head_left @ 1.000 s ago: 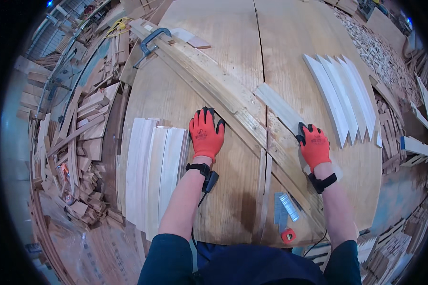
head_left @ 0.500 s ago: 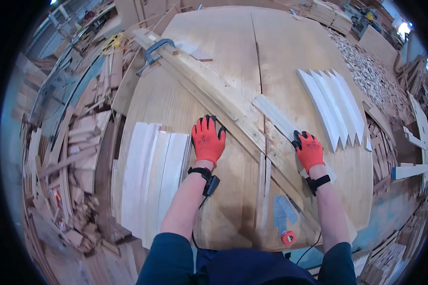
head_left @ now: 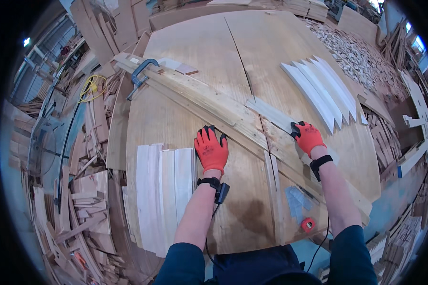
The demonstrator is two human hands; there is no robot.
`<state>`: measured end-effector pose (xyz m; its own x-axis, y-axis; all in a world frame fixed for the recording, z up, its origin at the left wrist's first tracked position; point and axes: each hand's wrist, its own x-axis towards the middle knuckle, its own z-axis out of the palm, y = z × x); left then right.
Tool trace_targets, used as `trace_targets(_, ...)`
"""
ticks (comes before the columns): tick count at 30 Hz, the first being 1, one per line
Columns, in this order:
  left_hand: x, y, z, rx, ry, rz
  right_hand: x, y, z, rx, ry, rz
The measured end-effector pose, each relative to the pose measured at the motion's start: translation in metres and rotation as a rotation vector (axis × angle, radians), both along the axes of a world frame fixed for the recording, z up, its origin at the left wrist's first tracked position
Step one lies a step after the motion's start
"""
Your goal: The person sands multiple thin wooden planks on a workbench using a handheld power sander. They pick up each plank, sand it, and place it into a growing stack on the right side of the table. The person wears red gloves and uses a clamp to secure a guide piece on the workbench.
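On our tan wooden tabletop [head_left: 242,194], our red-gloved left hand [head_left: 211,151] stays spread, empty; our right hand [head_left: 309,137] maybe holds a pale plank [head_left: 269,114].

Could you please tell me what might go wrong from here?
The long timbers show just one clamp, at their far-left end, so their near end might shift if pushed.
The red tape measure lies close to the near edge of the table, and the right forearm could knock it off.
The thin cable hanging from the left wrist could snag on that edge.
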<state>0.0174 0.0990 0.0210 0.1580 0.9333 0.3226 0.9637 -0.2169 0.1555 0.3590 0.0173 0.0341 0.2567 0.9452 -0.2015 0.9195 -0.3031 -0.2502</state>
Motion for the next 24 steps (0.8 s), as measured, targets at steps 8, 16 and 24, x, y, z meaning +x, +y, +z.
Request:
trace_targets(8,0.003,0.003,-0.003,0.009,-0.002,-0.012,0.0,-0.002,-0.012,0.063,-0.032,-0.033)
trace_targets(16,0.001,0.001,-0.002,0.018,-0.016,-0.019,-0.003,-0.004,-0.007,0.063,-0.014,-0.036)
trace_targets(24,-0.007,-0.013,-0.003,-0.003,0.051,0.007,-0.006,-0.011,-0.003,0.028,0.017,0.011)
